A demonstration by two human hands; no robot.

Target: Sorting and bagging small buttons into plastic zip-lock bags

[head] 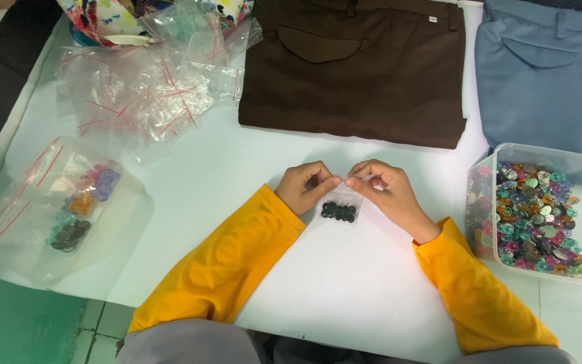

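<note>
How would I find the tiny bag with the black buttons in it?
Start at the white table and find the two hands in yellow sleeves at its middle. The left hand and right hand pinch the top of a little clear bag between them. It holds only dark buttons, unlike the tub of many-coloured ones at the right.

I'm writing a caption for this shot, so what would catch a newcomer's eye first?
Probably the two hands, left hand and right hand, in bright yellow sleeves, pinching the top of a small clear bag of dark buttons at the centre of the white table. Next, the clear tub of colourful buttons at the right edge, and the folded brown trousers above the hands.
</note>
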